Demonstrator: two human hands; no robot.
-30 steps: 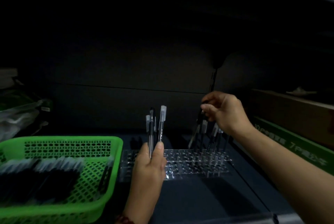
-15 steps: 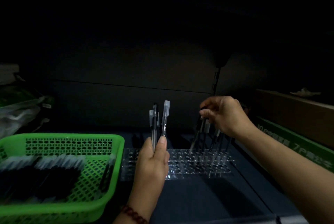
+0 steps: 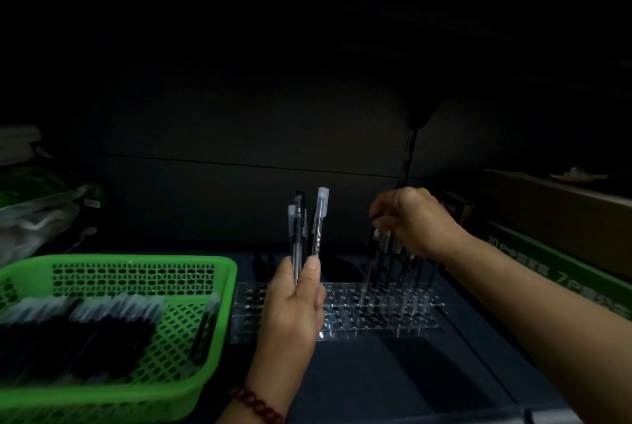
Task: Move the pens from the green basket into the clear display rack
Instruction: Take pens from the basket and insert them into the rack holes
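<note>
**Dim worktop, dark back panel, pens in both hands**

Low light falls on a dark blue-grey worktop [image 3: 393,386], closed off at the far side by a dark back panel [image 3: 222,191].

The left hand [image 3: 294,307] has a red bead bracelet [image 3: 258,405] at the wrist. It grips a small bunch of pens [image 3: 316,232] upright between thumb and curled fingers, over the near left part of the clear display rack [image 3: 379,319]. The right hand [image 3: 415,222] is farther off, with its fingers curled downward. They pinch the top of a dark pen [image 3: 371,249] that leans among the standing pens [image 3: 407,269] in the rack's far right holes.

The rack lies flat on the worktop. Just beside it on the left sits the green basket [image 3: 136,263], and whether the two touch cannot be told. In the basket, loose pens [image 3: 85,331] with black barrels and pale caps lie flat in rows.

At the far left are crumpled plastic bags [image 3: 37,215]. On the right stands a green printed carton [image 3: 564,276] with a brown cardboard box [image 3: 564,211] beyond it. A slotted rail [image 3: 408,157] runs up the back panel above the right hand.
</note>
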